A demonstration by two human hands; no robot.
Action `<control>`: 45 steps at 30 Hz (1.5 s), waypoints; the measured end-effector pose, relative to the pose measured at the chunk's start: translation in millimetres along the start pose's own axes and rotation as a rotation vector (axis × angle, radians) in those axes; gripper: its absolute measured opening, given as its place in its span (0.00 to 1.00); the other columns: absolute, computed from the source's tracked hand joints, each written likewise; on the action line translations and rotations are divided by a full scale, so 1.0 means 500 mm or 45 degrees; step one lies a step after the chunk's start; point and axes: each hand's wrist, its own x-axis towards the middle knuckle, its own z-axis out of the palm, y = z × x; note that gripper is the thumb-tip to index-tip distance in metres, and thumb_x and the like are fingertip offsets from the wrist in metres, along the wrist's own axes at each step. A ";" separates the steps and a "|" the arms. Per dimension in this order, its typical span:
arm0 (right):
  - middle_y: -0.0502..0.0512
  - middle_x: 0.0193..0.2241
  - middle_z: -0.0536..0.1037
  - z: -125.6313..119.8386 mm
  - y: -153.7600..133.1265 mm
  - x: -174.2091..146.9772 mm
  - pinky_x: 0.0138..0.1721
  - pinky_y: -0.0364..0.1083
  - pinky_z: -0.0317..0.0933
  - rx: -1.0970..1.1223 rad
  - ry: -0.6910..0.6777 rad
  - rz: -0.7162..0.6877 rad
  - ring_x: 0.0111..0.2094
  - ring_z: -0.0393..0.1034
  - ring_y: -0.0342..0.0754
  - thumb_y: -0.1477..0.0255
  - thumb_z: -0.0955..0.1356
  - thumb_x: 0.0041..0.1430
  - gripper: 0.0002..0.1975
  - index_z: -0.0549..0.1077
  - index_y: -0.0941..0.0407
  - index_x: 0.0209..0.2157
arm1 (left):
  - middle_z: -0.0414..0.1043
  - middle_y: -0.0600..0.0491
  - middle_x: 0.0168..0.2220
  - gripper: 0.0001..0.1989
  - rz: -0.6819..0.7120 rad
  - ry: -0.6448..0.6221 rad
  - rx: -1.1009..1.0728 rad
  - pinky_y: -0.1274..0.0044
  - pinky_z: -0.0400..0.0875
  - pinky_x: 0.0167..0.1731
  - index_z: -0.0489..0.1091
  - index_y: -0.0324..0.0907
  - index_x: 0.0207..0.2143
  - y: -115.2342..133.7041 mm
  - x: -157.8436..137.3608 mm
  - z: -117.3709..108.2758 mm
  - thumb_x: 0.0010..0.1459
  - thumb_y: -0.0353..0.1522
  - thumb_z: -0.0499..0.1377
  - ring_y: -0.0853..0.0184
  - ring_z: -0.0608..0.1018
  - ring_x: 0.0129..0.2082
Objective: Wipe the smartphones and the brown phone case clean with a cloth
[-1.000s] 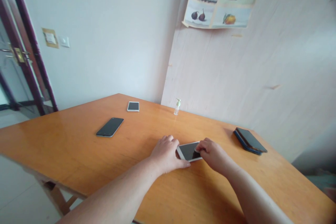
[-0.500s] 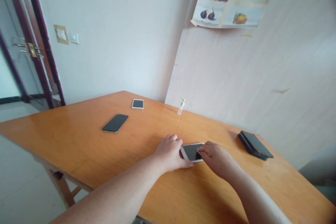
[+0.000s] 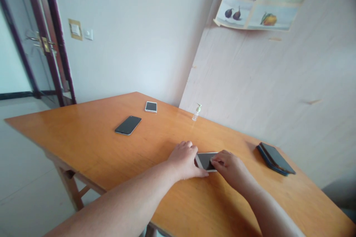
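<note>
A smartphone with a white frame and dark screen (image 3: 205,160) lies face up on the wooden table. My left hand (image 3: 185,161) holds its left end, the thumb along the near edge and the fingers at the far side. Over the right part of the screen, my right hand (image 3: 229,166) is closed in a pinch, fingertips down at the glass. A small pale bit shows at those fingertips, too little to name. The phone's right end is hidden behind this hand.
A black phone (image 3: 128,125) and a smaller white phone (image 3: 151,107) lie at the back left. A clear pump bottle (image 3: 196,113) stands near the wall. Stacked dark phones or tablets (image 3: 276,158) lie at the right. The table (image 3: 91,133) ends at the wall.
The camera view has shifted, so the room and table sit a little differently in the picture. Both hands stay at the phone, with the right fingertips still on its screen.
</note>
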 end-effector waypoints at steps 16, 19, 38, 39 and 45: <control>0.54 0.33 0.75 0.007 0.027 0.000 0.40 0.43 0.60 0.133 0.070 -0.044 0.37 0.70 0.47 0.75 0.63 0.53 0.11 0.77 0.55 0.33 | 0.69 0.46 0.39 0.32 0.038 0.006 -0.003 0.67 0.67 0.39 0.71 0.44 0.34 -0.005 0.003 0.008 0.36 0.59 0.64 0.53 0.72 0.42; 0.54 0.32 0.74 0.009 0.052 0.005 0.39 0.45 0.60 0.061 0.105 0.096 0.35 0.70 0.48 0.73 0.63 0.54 0.12 0.77 0.55 0.35 | 0.69 0.46 0.40 0.32 0.027 0.003 -0.005 0.67 0.67 0.40 0.71 0.44 0.35 -0.004 0.003 0.008 0.36 0.58 0.64 0.53 0.72 0.43; 0.56 0.34 0.75 0.021 0.045 0.008 0.42 0.47 0.62 0.153 0.248 0.023 0.38 0.70 0.50 0.73 0.62 0.54 0.12 0.77 0.55 0.32 | 0.69 0.47 0.40 0.33 0.048 0.009 0.028 0.68 0.67 0.39 0.70 0.44 0.36 -0.009 0.004 0.013 0.36 0.59 0.63 0.54 0.72 0.42; 0.56 0.34 0.75 0.023 0.035 0.007 0.42 0.46 0.62 0.176 0.249 -0.019 0.39 0.70 0.49 0.72 0.62 0.55 0.12 0.77 0.55 0.33 | 0.69 0.47 0.40 0.33 0.048 0.006 0.031 0.68 0.67 0.40 0.70 0.43 0.36 -0.009 0.004 0.013 0.36 0.59 0.63 0.54 0.72 0.42; 0.55 0.33 0.76 0.017 0.013 0.002 0.40 0.45 0.62 0.235 0.148 -0.119 0.38 0.71 0.48 0.71 0.63 0.56 0.10 0.76 0.54 0.30 | 0.69 0.46 0.40 0.32 0.051 -0.005 0.037 0.68 0.68 0.40 0.70 0.43 0.35 -0.010 0.004 0.013 0.37 0.59 0.63 0.54 0.72 0.42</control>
